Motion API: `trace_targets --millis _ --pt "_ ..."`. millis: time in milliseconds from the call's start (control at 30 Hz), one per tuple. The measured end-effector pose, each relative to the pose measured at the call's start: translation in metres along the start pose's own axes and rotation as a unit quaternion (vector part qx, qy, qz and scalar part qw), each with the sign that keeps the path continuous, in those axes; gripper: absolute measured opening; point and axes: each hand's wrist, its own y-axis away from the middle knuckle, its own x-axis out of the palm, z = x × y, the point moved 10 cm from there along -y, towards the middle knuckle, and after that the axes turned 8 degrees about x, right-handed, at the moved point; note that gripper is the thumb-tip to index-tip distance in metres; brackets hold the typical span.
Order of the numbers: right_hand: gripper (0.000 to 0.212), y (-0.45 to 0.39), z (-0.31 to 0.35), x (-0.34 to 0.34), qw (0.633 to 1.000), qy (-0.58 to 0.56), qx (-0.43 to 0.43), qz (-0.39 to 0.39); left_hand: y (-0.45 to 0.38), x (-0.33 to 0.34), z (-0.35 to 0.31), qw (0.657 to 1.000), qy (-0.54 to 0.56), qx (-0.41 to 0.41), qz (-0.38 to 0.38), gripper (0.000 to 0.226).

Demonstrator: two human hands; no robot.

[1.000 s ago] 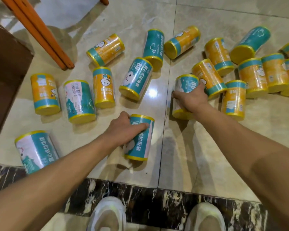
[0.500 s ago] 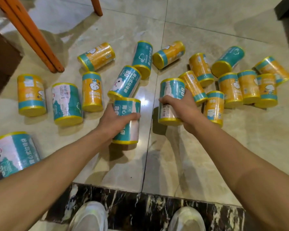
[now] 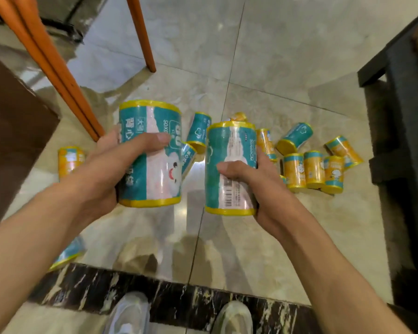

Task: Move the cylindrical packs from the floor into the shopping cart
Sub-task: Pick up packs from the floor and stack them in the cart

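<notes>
head view | left hand point(image 3: 101, 169) fingers curled round teal pack point(image 3: 152, 155), right hand point(image 3: 258, 186) fingers curled round second teal pack point(image 3: 227, 169); both upright, off the floor point(image 3: 287, 68), one per hand, likely to halve trips | remaining packs point(image 3: 311, 169) on floor near dark furniture point(image 3: 408, 116) | cart not in view

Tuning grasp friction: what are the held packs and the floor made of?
Packs, one in the left hand, one in the right hand: glossy printed plastic film, likely; highlights streak the left pack and right pack. Contents unclear. Floor: polished stone or ceramic tile, mirror-like reflections, grout lines.
</notes>
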Motion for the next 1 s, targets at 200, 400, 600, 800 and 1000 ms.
trace_targets --millis 200,400,600,800,1000 --pt "0.061 0.152 0.204 0.082 0.998 0.028 -0.020 0.046 0.106 0.023 -0.238 1.000 0.009 0.029 0.007 0.060" --pt "0.065 0.313 0.417 0.169 0.995 0.051 -0.065 0.063 0.217 0.036 -0.499 0.995 0.032 0.099 -0.011 0.058" --pt "0.062 0.442 0.533 0.227 0.985 0.041 -0.134 0.103 0.326 0.043 -0.662 0.982 -0.002 0.181 -0.049 0.061" --pt "0.058 0.509 0.559 0.265 0.964 0.081 -0.180 0.178 0.422 0.032 -0.701 0.961 0.007 0.248 -0.123 0.069" --pt "0.059 0.552 0.556 0.314 0.920 0.157 -0.180 0.310 0.517 0.020 -0.696 0.927 0.020 0.280 -0.250 0.065"
